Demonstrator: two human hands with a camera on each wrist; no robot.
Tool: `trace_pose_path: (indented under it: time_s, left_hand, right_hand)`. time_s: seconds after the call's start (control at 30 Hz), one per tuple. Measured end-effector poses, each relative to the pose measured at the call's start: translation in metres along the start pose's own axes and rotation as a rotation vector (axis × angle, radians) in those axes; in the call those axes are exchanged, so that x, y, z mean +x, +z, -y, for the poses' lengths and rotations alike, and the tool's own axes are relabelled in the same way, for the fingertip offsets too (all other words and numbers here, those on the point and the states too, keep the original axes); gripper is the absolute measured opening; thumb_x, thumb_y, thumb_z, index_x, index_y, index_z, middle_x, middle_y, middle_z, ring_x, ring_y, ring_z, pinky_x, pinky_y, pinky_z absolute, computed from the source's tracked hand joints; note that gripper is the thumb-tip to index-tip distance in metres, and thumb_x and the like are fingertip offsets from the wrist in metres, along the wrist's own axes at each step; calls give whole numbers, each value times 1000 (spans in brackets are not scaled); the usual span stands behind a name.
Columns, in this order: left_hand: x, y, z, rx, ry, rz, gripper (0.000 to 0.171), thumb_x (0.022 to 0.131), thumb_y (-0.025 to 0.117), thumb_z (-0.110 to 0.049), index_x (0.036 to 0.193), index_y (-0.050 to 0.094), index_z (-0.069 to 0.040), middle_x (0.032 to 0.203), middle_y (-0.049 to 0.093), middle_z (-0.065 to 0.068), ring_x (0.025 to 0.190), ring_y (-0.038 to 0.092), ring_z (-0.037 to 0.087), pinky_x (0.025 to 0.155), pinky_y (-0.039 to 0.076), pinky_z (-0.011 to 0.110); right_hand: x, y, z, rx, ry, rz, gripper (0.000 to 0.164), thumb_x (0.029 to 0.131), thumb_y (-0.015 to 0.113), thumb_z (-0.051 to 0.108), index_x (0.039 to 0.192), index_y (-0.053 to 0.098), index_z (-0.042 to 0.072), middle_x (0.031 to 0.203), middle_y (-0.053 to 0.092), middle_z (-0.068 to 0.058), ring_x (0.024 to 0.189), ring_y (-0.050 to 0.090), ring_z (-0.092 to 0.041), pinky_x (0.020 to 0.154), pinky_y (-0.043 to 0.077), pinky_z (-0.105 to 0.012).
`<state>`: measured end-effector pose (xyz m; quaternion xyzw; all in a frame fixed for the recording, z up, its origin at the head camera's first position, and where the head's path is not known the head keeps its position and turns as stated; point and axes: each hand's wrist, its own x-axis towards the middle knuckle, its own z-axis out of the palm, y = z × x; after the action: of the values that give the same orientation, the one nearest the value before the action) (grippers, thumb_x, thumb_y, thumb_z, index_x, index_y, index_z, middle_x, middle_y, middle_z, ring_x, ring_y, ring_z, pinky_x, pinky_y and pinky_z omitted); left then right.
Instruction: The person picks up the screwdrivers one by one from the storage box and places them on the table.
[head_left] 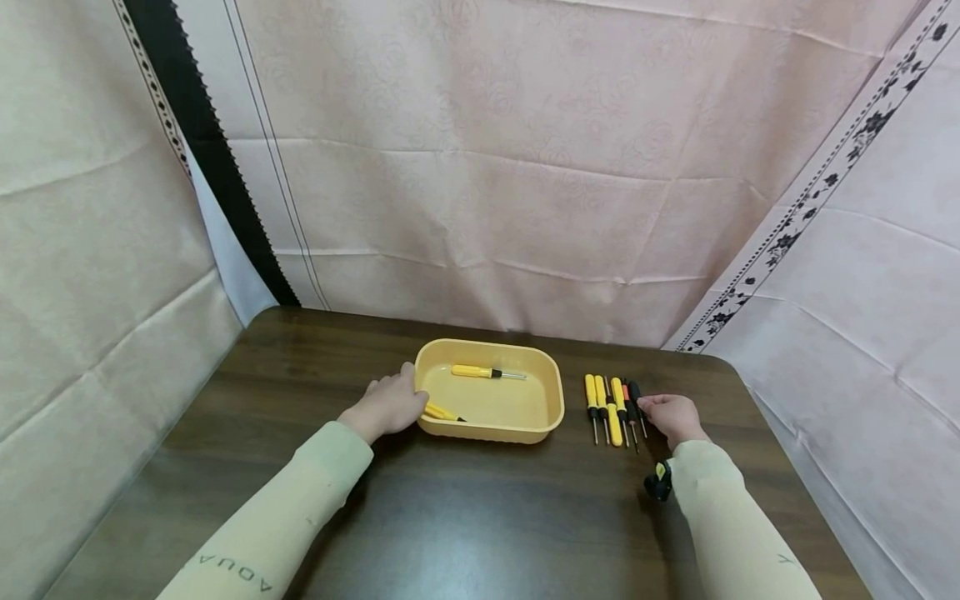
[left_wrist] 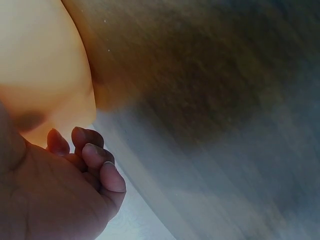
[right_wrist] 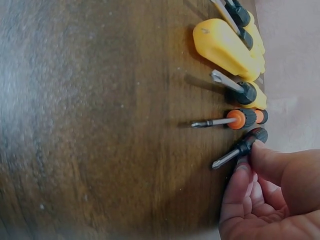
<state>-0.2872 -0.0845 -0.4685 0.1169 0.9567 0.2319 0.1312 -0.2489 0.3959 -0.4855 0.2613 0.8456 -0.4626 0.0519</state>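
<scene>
Right end of the screwdriver row, on the table [head_left: 480, 517]: black screwdriver [right_wrist: 257, 136], pinched between thumb and finger of the right hand [head_left: 672, 417]. Key relation: it lies just left of that hand, long axis roughly away from the person with a slight slant, handle far, tip near; hand comes at it from the side. Right hand clearly nearer. Can't tell if the tool is off the table.

Next in row: orange-and-black screwdriver [right_wrist: 236, 119], then yellow screwdrivers [head_left: 601, 390], one of them reversed, handle toward the person.

Left hand [head_left: 390, 404] well apart, at the left end of the yellow tray [head_left: 495, 406]; fingers bent by its wall, can't tell if it grips. Tray stands left of the row, two yellow-handled drivers [head_left: 471, 371] inside: one crosswise, one near the left hand.
</scene>
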Motion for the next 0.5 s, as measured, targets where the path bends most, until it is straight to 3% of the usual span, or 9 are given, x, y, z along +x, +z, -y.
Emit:
trace_pose_path:
  time_s: [0.23, 0.5]
  left_hand:
    - [-1, -1, -1, 5, 3, 6, 55, 98, 41, -37, 137, 34, 1, 94, 54, 6, 85, 49, 26, 85, 35, 43]
    - [-2, -1, -1, 3, 3, 4, 53, 98, 41, -37, 136, 35, 0, 93, 54, 6, 85, 49, 26, 86, 34, 43]
  right_hand:
    - [-2, 0, 3, 14, 3, 2, 39, 96, 61, 27, 119, 63, -4, 120, 57, -21, 103, 52, -31, 89, 43, -44]
    - [-5, 3, 2, -13, 7, -32, 42, 93, 65, 35, 112, 67, -2, 120, 58, -21, 102, 52, -29, 85, 43, -42]
